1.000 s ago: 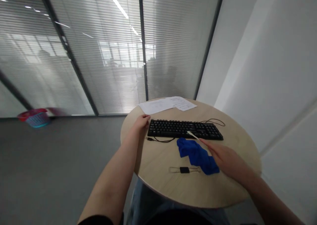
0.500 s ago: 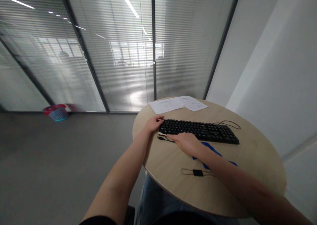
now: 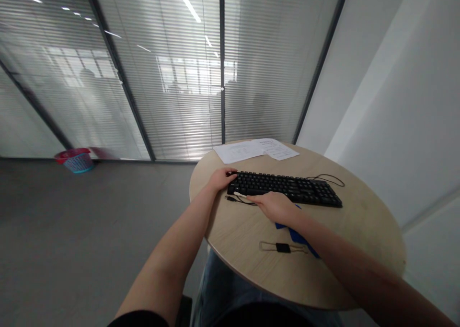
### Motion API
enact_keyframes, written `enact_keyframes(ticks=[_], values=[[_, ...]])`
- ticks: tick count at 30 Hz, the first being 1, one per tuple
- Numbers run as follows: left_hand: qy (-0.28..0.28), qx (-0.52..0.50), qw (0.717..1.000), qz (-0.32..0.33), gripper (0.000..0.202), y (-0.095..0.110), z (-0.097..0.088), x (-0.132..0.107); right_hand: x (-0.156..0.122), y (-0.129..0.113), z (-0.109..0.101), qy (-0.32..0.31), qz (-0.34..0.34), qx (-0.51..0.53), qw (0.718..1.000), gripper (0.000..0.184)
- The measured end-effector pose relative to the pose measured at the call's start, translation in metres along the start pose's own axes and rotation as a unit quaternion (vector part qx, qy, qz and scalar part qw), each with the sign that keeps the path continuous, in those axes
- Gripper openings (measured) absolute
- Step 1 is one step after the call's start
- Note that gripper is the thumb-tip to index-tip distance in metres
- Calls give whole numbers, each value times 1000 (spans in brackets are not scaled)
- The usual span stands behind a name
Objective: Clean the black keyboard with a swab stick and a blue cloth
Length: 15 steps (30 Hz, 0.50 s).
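Note:
A black keyboard (image 3: 283, 185) lies flat across the round wooden table. My left hand (image 3: 221, 179) is closed on its far left end, with the thumb over the corner keys. Low over the keyboard's near edge, my right hand (image 3: 275, 206) pinches a thin, white-tipped stick that looks like a cotton swab (image 3: 240, 194). The swab's tip points left at the bottom-left keys; whether it touches them I cannot tell. Just below it lies a black cable plug (image 3: 231, 199). My right forearm partly covers a blue cloth-like item (image 3: 300, 238).
A large black binder clip (image 3: 283, 248) rests near the table's front edge. Printed papers (image 3: 240, 151) lie at the back of the table (image 3: 237, 240), and a thin cable (image 3: 325, 177) loops behind the keyboard. On the floor at left stands a red and blue basket (image 3: 77, 161).
The view has shifted slightly. The right hand and the swab tip have moved a little right along the keyboard's near edge. My left hand keeps its hold on the keyboard.

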<state>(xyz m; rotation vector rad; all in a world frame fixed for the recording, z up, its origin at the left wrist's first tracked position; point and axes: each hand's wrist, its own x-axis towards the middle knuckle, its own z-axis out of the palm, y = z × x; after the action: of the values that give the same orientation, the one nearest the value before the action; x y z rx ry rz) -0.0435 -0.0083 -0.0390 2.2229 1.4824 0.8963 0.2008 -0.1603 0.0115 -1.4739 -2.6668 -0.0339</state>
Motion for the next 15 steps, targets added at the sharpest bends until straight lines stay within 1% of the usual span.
enact_keyframes(ticks=[5,12,15], values=[[-4,-3,1000,4,38,-2,1,1,-15,12,-3,-2,14,-8,1000,43],[-6,9,1000,2,37,0,0,0,-31,19,-10,-31,37,-35,998,45],[-8,16,1000,2,37,2,-2,-1,-36,23,-14,-32,35,-48,998,45]])
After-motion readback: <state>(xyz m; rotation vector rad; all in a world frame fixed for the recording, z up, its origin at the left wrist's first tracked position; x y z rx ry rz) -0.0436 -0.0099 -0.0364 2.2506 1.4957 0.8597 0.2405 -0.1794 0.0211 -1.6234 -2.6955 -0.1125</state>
